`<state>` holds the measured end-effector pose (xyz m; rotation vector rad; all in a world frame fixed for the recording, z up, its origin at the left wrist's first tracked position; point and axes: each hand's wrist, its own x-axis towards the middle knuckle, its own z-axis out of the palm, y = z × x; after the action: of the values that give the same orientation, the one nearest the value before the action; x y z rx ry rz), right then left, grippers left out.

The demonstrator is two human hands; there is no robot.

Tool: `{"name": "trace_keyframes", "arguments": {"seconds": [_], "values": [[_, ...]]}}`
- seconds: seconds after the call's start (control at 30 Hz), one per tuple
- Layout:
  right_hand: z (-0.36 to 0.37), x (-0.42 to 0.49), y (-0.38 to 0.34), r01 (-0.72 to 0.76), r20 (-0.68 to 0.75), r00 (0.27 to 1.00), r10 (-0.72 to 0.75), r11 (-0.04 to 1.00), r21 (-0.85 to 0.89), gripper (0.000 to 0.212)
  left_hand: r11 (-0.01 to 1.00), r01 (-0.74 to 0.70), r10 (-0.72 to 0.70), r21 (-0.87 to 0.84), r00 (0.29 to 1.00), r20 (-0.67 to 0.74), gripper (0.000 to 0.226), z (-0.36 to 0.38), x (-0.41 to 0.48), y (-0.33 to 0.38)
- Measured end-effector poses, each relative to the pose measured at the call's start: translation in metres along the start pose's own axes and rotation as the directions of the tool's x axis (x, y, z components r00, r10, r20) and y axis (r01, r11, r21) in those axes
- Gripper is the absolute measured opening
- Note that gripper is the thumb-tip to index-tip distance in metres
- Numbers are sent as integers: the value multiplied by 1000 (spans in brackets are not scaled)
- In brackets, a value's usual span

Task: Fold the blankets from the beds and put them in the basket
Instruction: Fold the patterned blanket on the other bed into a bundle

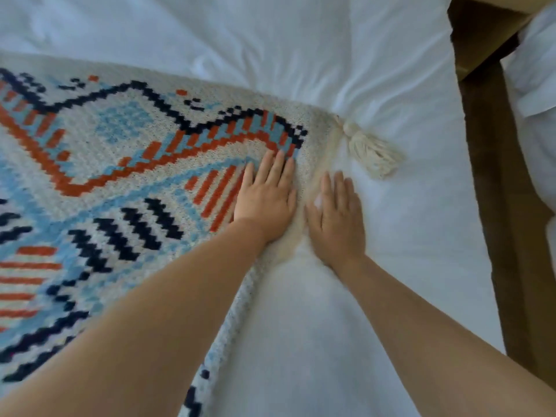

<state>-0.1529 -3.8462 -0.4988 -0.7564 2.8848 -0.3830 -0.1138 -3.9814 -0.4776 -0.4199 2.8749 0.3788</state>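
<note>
A knitted blanket [126, 152] with a cream ground and orange, navy and light-blue pattern lies spread over the left part of a white bed [376, 70]. Its corner carries a cream tassel [373, 152] that rests on the sheet. My left hand [266, 197] lies flat with straight fingers on the blanket near that corner. My right hand [337, 218] lies flat beside it, fingers straight, partly on the blanket's cream edge and partly on the white sheet. No basket is in view.
To the right of the bed runs a strip of brown floor [493, 176]. Beyond it, at the right edge, is the white bedding of a second bed [538, 85]. A brown wooden piece [481, 34] sits at the top right.
</note>
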Motion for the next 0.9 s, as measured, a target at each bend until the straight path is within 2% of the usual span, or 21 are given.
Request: {"name": "trace_keyframes", "arguments": {"seconds": [0.07, 0.23, 0.33, 0.5, 0.6, 0.73, 0.83, 0.9], "values": [[-1, -46, -11, -9, 37, 999, 7, 998, 56, 70, 996, 30, -27, -78, 999, 38, 56, 4, -43, 8], [-4, -173, -56, -149, 167, 979, 114, 966, 213, 68, 976, 77, -50, -202, 989, 137, 58, 9, -153, 14], [-7, -241, -84, -191, 233, 963, 132, 949, 252, 70, 978, 114, -78, -175, 976, 202, 59, 14, -231, 9], [-15, -298, -123, -260, 362, 921, 147, 921, 288, 58, 967, 220, -184, -126, 951, 247, 60, 23, -338, -8], [-15, -337, -151, -394, 499, 843, 199, 861, 321, 50, 966, 229, -187, -117, 939, 289, 66, 27, -392, -14], [-15, -389, -182, -611, 554, 750, 361, 698, 372, 34, 984, 158, -120, -86, 932, 342, 84, 43, -464, -19], [-11, -414, -196, -769, 672, 629, 391, 437, 467, 35, 993, 98, -65, -65, 921, 385, 93, 52, -512, -25], [-10, -422, -201, -836, 764, 549, 339, 244, 492, 31, 990, 107, -76, -94, 955, 287, 85, 56, -531, -29]]}}
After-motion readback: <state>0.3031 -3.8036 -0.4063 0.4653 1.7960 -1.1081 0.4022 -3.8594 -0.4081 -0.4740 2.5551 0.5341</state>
